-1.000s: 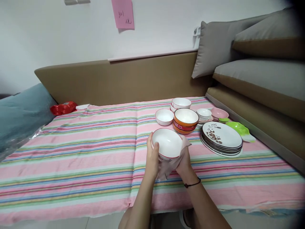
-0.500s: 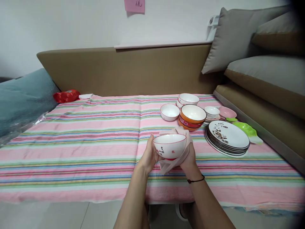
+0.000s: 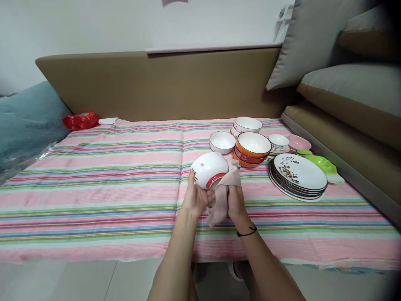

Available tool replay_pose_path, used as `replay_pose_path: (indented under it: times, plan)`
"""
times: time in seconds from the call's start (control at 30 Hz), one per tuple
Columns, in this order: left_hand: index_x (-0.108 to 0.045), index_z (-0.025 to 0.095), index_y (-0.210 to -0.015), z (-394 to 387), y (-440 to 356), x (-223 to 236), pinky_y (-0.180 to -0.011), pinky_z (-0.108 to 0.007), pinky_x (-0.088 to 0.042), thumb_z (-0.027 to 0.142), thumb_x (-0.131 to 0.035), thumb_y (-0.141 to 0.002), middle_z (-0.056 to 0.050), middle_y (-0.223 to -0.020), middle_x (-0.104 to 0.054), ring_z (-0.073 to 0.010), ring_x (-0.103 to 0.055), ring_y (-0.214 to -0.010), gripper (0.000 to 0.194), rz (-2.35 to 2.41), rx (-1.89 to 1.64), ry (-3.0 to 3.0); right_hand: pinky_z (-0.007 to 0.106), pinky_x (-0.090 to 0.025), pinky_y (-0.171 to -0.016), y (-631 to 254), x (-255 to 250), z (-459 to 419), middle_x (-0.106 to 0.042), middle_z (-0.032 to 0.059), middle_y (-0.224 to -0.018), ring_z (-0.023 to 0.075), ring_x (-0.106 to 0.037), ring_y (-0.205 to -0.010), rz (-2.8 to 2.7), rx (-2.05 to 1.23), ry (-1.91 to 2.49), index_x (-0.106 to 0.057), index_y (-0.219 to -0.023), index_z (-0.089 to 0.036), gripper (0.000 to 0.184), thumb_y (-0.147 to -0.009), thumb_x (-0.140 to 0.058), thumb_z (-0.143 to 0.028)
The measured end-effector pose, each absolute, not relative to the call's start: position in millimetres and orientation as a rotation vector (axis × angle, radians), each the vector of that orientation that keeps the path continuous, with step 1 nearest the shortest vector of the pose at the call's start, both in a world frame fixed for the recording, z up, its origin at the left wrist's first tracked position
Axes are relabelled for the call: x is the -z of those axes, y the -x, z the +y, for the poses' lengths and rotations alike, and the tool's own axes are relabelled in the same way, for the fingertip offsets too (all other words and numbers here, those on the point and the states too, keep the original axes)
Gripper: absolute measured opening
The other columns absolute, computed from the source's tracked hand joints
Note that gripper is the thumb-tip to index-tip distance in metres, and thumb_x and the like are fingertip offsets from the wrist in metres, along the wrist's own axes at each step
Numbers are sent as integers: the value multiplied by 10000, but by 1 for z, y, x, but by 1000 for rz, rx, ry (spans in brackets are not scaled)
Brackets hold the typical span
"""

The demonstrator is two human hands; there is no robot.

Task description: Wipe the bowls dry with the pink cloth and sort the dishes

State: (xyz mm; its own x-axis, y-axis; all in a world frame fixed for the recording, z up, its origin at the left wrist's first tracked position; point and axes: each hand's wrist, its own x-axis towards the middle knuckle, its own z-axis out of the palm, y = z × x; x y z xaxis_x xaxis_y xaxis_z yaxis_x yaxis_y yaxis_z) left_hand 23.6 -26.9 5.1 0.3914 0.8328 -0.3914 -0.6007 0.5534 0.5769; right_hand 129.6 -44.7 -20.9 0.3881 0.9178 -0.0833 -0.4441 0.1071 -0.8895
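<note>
Tipped the held bowl [image 3: 205, 167] over since half a second ago, from nearly upright to steeply aslant, with its mouth out of sight and its red foot toward the lower right; brought it slightly left as well. At far left, see a blue cushion [image 3: 28, 119], then a red bundle [image 3: 82, 121] and a flat white item [image 3: 108, 121] on the striped sheet [image 3: 94, 179], near the brown backrest [image 3: 163, 85]. Toward the middle, support the held bowl above the sheet with the left hand [image 3: 194, 198]: thumb against the outer wall, fingers [image 3: 205, 195] partly spread and curved beneath. Just to the right, grip the pink cloth [image 3: 221, 200] in the right hand [image 3: 235, 202], touching the bowl with it near the foot; find those fingers mostly hidden by fabric, and cannot tell their exact spread. Wear a dark bracelet [image 3: 247, 232] on that wrist. Beyond, see a lone white bowl [image 3: 223, 142] just beside the orange and red bowls [image 3: 249, 159], with red-rimmed bowls [image 3: 248, 124] stacked behind. Farther right, find small white dishes [image 3: 278, 141], patterned plates [image 3: 300, 173] in a pile, a pink dish [image 3: 300, 142], a green dish [image 3: 326, 167] and grey-and-brown cushions [image 3: 347, 88].
</note>
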Motion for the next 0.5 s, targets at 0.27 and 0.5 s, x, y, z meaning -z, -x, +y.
replay_pose_path:
  times: [0.27,0.5]
  plan:
    - [-525,179,-1299,-32,-16,9,-532,-280,-500,628,-644,-729,-87,-877,-713,-174,-632,-560,735,1040,-862,-670,355,-384,-1084,-133,11,-49,-677,8,-1151,200,-526,-1216,-720,-802,979,-667,-1078,-272,363,-717,-671,-235]
    - [-546,226,-1247,-38,-20,-4,-517,-257,-503,635,-532,-804,-83,-954,-713,-189,-669,-663,603,800,-954,-572,345,-517,-494,-137,8,-44,-657,32,-617,208,-599,-552,-290,-1497,819,-660,-783,-200,461,-777,-518,-639]
